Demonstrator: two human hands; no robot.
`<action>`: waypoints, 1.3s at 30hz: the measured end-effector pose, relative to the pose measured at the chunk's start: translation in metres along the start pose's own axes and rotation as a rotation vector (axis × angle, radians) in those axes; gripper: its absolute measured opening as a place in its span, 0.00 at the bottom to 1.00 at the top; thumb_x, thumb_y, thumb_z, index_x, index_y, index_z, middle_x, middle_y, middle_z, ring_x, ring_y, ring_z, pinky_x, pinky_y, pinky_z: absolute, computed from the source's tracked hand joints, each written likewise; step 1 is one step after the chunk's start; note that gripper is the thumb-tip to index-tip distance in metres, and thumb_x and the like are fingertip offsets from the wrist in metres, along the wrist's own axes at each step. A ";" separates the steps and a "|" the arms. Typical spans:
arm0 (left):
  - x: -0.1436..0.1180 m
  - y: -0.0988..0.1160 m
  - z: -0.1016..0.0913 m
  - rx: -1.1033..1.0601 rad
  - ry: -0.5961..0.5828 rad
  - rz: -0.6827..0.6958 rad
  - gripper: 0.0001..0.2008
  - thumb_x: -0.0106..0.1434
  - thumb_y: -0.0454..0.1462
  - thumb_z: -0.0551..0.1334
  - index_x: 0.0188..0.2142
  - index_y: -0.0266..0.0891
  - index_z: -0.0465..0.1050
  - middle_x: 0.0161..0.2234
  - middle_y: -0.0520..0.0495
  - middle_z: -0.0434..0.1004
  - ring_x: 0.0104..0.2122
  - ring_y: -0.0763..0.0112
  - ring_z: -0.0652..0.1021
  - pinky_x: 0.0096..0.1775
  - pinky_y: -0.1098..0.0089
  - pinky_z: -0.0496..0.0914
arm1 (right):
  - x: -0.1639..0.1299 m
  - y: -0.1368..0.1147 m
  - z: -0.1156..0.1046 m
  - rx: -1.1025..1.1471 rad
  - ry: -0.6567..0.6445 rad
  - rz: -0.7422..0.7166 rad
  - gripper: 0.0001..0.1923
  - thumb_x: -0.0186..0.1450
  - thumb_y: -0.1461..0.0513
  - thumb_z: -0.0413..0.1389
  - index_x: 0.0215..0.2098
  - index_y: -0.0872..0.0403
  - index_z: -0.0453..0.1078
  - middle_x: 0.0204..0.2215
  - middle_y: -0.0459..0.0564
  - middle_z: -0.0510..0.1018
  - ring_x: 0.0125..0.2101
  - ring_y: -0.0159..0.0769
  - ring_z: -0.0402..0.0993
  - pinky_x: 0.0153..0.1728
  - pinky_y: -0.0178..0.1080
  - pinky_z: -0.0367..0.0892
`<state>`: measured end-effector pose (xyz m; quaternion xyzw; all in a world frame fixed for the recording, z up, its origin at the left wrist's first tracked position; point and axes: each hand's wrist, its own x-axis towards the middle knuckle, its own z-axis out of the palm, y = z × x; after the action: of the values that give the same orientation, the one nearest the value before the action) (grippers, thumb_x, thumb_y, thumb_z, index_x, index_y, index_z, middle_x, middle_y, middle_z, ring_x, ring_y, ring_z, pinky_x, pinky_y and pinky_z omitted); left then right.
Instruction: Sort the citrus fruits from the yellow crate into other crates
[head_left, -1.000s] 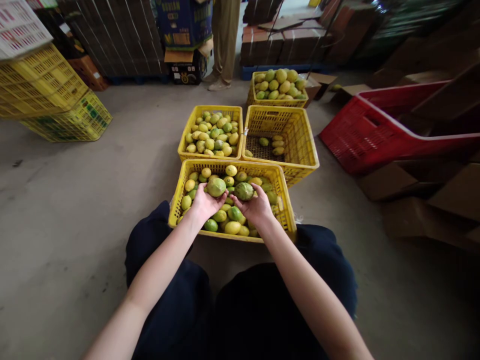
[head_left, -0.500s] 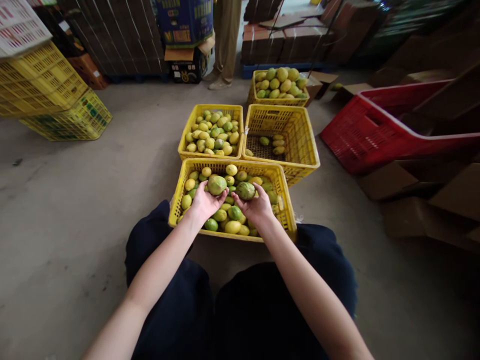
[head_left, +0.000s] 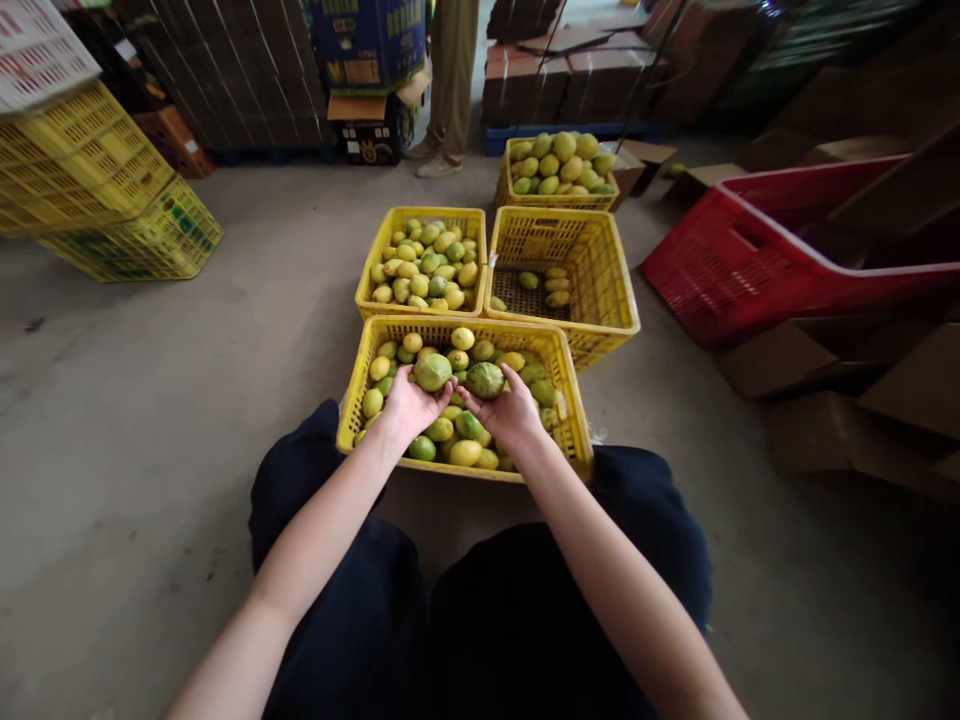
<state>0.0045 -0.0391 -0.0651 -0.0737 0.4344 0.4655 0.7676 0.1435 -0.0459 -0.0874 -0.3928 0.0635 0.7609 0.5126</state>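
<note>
My left hand [head_left: 414, 408] cradles a pale green lemon [head_left: 433, 372] in its curled fingers, thumb along the side. In my right hand [head_left: 516, 412] lies a darker green lemon [head_left: 485, 380] with blotchy, mottled skin. Both hands are palm up, close together, with fingertips nearly meeting. They are over the nearest yellow crate [head_left: 469, 474], which stands between my knees. Yellow and green lemons [head_left: 466, 453] lie loose inside it, some hidden behind my hands.
Beyond are a well-filled yellow crate [head_left: 363, 290], one holding a few lemons [head_left: 626, 285], and a heaped one [head_left: 559, 202]. A red crate [head_left: 697, 260] and cardboard boxes [head_left: 825, 440] stand right; stacked crates [head_left: 135, 230] left. A person's legs [head_left: 454, 90] show at the back.
Both hands have shifted very slightly left, and the mottled lemon in my right hand has turned a little. Both lemons stay held; the crates have not moved.
</note>
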 end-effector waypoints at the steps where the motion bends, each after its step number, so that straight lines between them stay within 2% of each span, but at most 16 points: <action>1: 0.001 0.000 0.000 0.015 0.000 0.017 0.19 0.73 0.43 0.45 0.46 0.35 0.71 0.39 0.40 0.75 0.32 0.68 0.77 0.28 0.75 0.76 | 0.001 0.001 -0.001 -0.018 -0.018 -0.011 0.14 0.72 0.56 0.46 0.48 0.56 0.68 0.27 0.52 0.79 0.27 0.40 0.80 0.25 0.39 0.79; 4: 0.004 -0.002 -0.002 0.120 -0.004 0.114 0.17 0.73 0.43 0.48 0.46 0.37 0.70 0.38 0.42 0.75 0.32 0.70 0.78 0.29 0.76 0.75 | 0.006 0.004 -0.003 -0.102 -0.056 -0.088 0.09 0.68 0.59 0.51 0.43 0.53 0.67 0.26 0.49 0.78 0.27 0.40 0.79 0.27 0.42 0.80; 6: 0.007 -0.003 -0.006 0.224 -0.016 0.249 0.13 0.72 0.43 0.52 0.47 0.39 0.69 0.39 0.44 0.76 0.32 0.71 0.78 0.31 0.75 0.76 | 0.008 0.006 -0.005 -0.172 -0.080 -0.201 0.07 0.64 0.59 0.56 0.40 0.51 0.66 0.28 0.46 0.77 0.28 0.38 0.77 0.27 0.42 0.80; 8: 0.009 -0.004 -0.010 0.340 -0.039 0.425 0.13 0.69 0.44 0.58 0.50 0.43 0.67 0.45 0.46 0.76 0.36 0.70 0.79 0.35 0.72 0.77 | 0.009 0.008 -0.006 -0.274 -0.098 -0.347 0.11 0.60 0.58 0.60 0.39 0.48 0.65 0.30 0.43 0.76 0.29 0.37 0.77 0.28 0.43 0.80; 10: 0.011 -0.004 -0.015 0.484 -0.072 0.604 0.19 0.65 0.45 0.64 0.54 0.47 0.64 0.51 0.46 0.73 0.43 0.67 0.80 0.41 0.67 0.78 | 0.008 0.009 -0.008 -0.415 -0.098 -0.497 0.17 0.57 0.56 0.63 0.41 0.46 0.64 0.35 0.42 0.75 0.33 0.38 0.77 0.31 0.44 0.81; 13: 0.014 -0.003 -0.022 0.742 -0.136 0.898 0.30 0.59 0.43 0.70 0.57 0.46 0.62 0.56 0.43 0.70 0.52 0.60 0.76 0.47 0.64 0.77 | 0.006 0.009 -0.011 -0.672 -0.067 -0.770 0.29 0.52 0.53 0.68 0.48 0.46 0.62 0.44 0.47 0.74 0.42 0.41 0.77 0.41 0.47 0.79; 16: 0.019 -0.001 -0.029 0.967 -0.199 1.170 0.32 0.55 0.41 0.74 0.56 0.43 0.65 0.57 0.40 0.70 0.56 0.56 0.74 0.51 0.62 0.76 | 0.008 0.009 -0.015 -0.877 -0.059 -1.026 0.39 0.50 0.54 0.69 0.56 0.47 0.59 0.52 0.53 0.73 0.47 0.45 0.75 0.47 0.49 0.75; 19: 0.023 0.001 -0.034 1.116 -0.205 1.346 0.30 0.56 0.40 0.73 0.56 0.43 0.68 0.56 0.40 0.71 0.56 0.55 0.74 0.54 0.59 0.74 | 0.010 0.008 -0.017 -0.978 -0.072 -1.122 0.43 0.53 0.54 0.67 0.62 0.47 0.55 0.55 0.57 0.71 0.47 0.46 0.75 0.45 0.50 0.75; 23: 0.024 0.006 -0.038 1.184 -0.199 1.469 0.28 0.57 0.38 0.73 0.56 0.44 0.69 0.55 0.41 0.72 0.57 0.57 0.74 0.58 0.57 0.70 | 0.012 0.008 -0.017 -1.046 -0.080 -1.204 0.41 0.54 0.54 0.66 0.63 0.47 0.56 0.55 0.57 0.70 0.52 0.50 0.73 0.47 0.52 0.74; 25: 0.024 0.009 -0.039 1.183 -0.199 1.483 0.28 0.56 0.37 0.73 0.55 0.44 0.70 0.55 0.41 0.73 0.57 0.56 0.74 0.59 0.56 0.70 | 0.013 0.008 -0.017 -1.050 -0.086 -1.224 0.40 0.55 0.55 0.66 0.62 0.47 0.57 0.55 0.57 0.70 0.54 0.50 0.71 0.48 0.52 0.73; 27: 0.025 0.013 -0.039 1.147 -0.207 1.432 0.29 0.55 0.37 0.74 0.55 0.43 0.70 0.56 0.41 0.72 0.57 0.55 0.74 0.58 0.56 0.71 | 0.014 0.008 -0.018 -1.034 -0.087 -1.212 0.39 0.55 0.55 0.66 0.61 0.46 0.58 0.54 0.56 0.70 0.53 0.49 0.72 0.47 0.51 0.74; 31: 0.025 0.019 -0.037 1.000 -0.244 1.105 0.32 0.51 0.40 0.76 0.55 0.42 0.71 0.57 0.40 0.72 0.53 0.54 0.77 0.55 0.56 0.74 | 0.017 0.006 -0.021 -0.936 -0.067 -1.112 0.37 0.53 0.54 0.68 0.58 0.45 0.60 0.54 0.54 0.70 0.49 0.46 0.74 0.47 0.50 0.75; 35: 0.018 0.016 -0.032 0.876 -0.218 0.805 0.30 0.51 0.43 0.76 0.52 0.40 0.74 0.56 0.42 0.75 0.56 0.52 0.76 0.55 0.55 0.74 | 0.015 0.002 -0.021 -0.811 -0.092 -0.852 0.34 0.54 0.52 0.66 0.57 0.43 0.61 0.48 0.48 0.73 0.45 0.42 0.75 0.45 0.49 0.77; 37: 0.014 0.011 -0.028 0.837 -0.227 0.687 0.28 0.52 0.45 0.75 0.51 0.41 0.75 0.57 0.42 0.74 0.54 0.51 0.76 0.50 0.55 0.77 | 0.011 0.002 -0.019 -0.750 -0.124 -0.711 0.29 0.55 0.52 0.65 0.54 0.42 0.65 0.48 0.46 0.74 0.45 0.41 0.74 0.40 0.44 0.78; 39: 0.012 0.006 -0.023 0.825 -0.242 0.633 0.26 0.54 0.47 0.74 0.50 0.41 0.77 0.56 0.41 0.75 0.52 0.51 0.78 0.44 0.59 0.80 | 0.009 0.005 -0.016 -0.727 -0.166 -0.607 0.21 0.57 0.53 0.63 0.48 0.44 0.71 0.49 0.46 0.74 0.46 0.42 0.73 0.35 0.41 0.78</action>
<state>-0.0122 -0.0402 -0.0860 0.4230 0.4907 0.4698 0.5996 0.1466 -0.0497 -0.1055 -0.4854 -0.3654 0.5784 0.5444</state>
